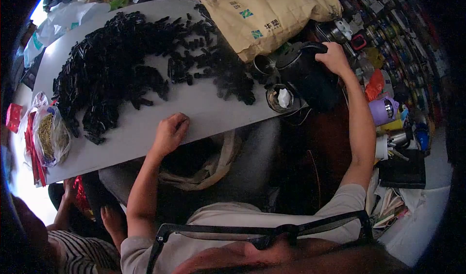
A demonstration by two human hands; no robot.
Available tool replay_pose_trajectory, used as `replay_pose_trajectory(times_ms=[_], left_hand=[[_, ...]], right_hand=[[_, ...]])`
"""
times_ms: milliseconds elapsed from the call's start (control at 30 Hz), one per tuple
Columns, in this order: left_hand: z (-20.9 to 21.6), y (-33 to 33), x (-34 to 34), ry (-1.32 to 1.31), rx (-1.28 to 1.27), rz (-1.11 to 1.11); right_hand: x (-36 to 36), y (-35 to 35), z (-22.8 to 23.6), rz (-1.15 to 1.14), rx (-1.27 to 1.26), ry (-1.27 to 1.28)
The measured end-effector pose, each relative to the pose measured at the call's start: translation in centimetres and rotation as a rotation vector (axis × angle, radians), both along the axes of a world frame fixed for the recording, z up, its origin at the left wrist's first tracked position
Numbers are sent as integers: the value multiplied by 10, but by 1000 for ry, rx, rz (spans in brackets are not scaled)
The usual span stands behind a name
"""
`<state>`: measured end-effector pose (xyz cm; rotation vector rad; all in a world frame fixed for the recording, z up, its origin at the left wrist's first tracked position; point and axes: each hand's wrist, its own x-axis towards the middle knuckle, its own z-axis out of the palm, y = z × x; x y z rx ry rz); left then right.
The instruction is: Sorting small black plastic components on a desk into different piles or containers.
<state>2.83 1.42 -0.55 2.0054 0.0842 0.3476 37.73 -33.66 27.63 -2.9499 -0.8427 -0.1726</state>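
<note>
My right hand (334, 59) is wrapped round the handle of a black kettle (310, 77) at the right end of the table. Beside the kettle stand a metal cup (263, 65) and a small round bowl (273, 105) with a crumpled white tissue (284, 98) in it. My left hand (172, 131) rests on the table near its front edge, fingers curled into a loose fist with nothing visible in them. Beyond it, a large heap of small black parts (116, 56) spreads over the white table (204, 111).
A big tan paper sack (272, 17) lies at the back right. Clear bags (47, 133) sit at the left edge. On the right, a purple cup (383, 110) stands among crowded items. Another person in a striped top (85, 249) is at lower left.
</note>
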Motion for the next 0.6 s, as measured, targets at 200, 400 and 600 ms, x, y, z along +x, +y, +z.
replay_pose_trajectory(times_ms=[200, 400, 600], left_hand=[[4, -3, 1, -34, 14, 17], [1, -2, -3, 41, -11, 19], [-4, -1, 0, -24, 43, 20]], right_hand=[[2, -8, -8, 85, 20, -232], [-13, 9, -3, 20, -44, -117], [-5, 4, 2, 2, -42, -30]])
